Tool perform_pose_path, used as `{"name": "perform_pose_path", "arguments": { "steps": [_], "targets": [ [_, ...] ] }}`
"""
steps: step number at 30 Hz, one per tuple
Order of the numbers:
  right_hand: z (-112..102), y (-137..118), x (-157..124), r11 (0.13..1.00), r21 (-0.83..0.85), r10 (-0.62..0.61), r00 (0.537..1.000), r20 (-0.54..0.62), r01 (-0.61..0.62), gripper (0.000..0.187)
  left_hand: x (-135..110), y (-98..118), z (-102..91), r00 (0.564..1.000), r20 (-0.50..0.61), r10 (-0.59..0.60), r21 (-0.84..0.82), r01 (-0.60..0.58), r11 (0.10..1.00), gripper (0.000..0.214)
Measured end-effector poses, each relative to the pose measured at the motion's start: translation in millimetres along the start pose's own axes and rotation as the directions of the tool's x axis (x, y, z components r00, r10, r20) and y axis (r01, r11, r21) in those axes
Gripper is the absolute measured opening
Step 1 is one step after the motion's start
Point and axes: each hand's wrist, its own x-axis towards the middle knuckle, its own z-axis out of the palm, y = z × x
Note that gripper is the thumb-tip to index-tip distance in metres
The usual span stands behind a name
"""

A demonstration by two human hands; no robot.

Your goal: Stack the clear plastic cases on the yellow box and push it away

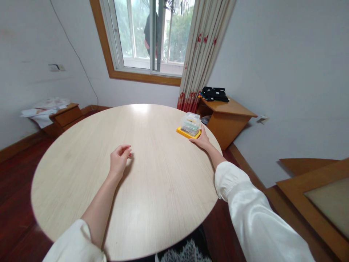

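At the far right of the table, a stack of clear plastic boxes (pixel 190 122) rests on a flat yellow case (pixel 187 134). My right hand (pixel 201 139) is closed round the near right corner of this stack, with its thumb along the front edge of the yellow case and the other fingers up the right side. Small contents show through the clear plastic, too small to name. My left hand (pixel 119 158) lies on the round pale wooden table (pixel 152 189), left of the middle. Its fingers are loosely curled and a little apart, and nothing shows in them.
Behind the table's right edge stands a brown wooden cabinet (pixel 231 114) with folded black cloth (pixel 215 94) on top. Papers (pixel 47 108) lie on low furniture at the left. A wooden chair (pixel 316 185) is at the right, and a curtain (pixel 205 47) hangs beside the window.
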Motion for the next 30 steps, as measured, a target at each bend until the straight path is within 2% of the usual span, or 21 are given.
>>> {"name": "perform_pose_path", "arguments": {
  "steps": [4, 8, 12, 16, 19, 20, 22, 24, 28, 30],
  "targets": [
    [3, -1, 1, 0.996, 0.021, 0.084, 0.996, -0.008, -0.084, 0.115, 3, -4, -0.2, 0.998, -0.007, 0.064, 0.089, -0.064, 0.994, 0.021],
    [4, -1, -1, 0.998, 0.055, 0.046, 0.998, -0.047, -0.043, 0.118, 4, -5, -0.6, 0.987, -0.032, 0.156, 0.165, -0.148, 0.975, 0.016],
    [-1, -4, -9, 0.998, 0.069, 0.021, 0.986, -0.163, -0.009, 0.118, 3, -4, -1.3, 0.978, -0.042, 0.203, 0.214, -0.189, 0.958, 0.014],
    [-9, -15, -29, 0.999, 0.048, -0.006, 0.941, -0.338, 0.023, 0.101, -2, -4, -0.4, 0.957, 0.028, 0.289, 0.346, -0.28, 0.895, 0.021],
    [-8, -33, -54, 0.987, -0.016, -0.152, 0.915, -0.375, 0.157, 0.077, -8, -5, 2.8, 0.922, 0.171, 0.347, 0.469, -0.386, 0.794, 0.037],
    [-6, -41, -63, 0.974, -0.03, -0.219, 0.915, -0.34, 0.222, 0.072, -11, -4, 3.8, 0.911, 0.221, 0.347, 0.502, -0.411, 0.761, 0.044],
    [-1, -61, -80, 0.925, -0.049, -0.378, 0.905, -0.193, 0.376, 0.065, -16, -1, 3.8, 0.889, 0.315, 0.332, 0.564, -0.456, 0.688, 0.056],
    [4, -84, -91, 0.851, -0.05, -0.522, 0.853, 0.024, 0.523, 0.065, -18, 6, -0.1, 0.858, 0.406, 0.314, 0.612, -0.51, 0.604, 0.063],
    [11, -128, -94, 0.773, -0.1, -0.575, 0.758, 0.307, 0.626, 0.068, -15, 25, -15.2, 0.797, 0.563, 0.218, 0.699, -0.6, 0.39, 0.071],
    [17, -144, -90, 0.755, -0.135, -0.551, 0.733, 0.399, 0.641, 0.07, -12, 31, -20.0, 0.797, 0.59, 0.127, 0.757, -0.601, 0.256, 0.073]
  ]
}}
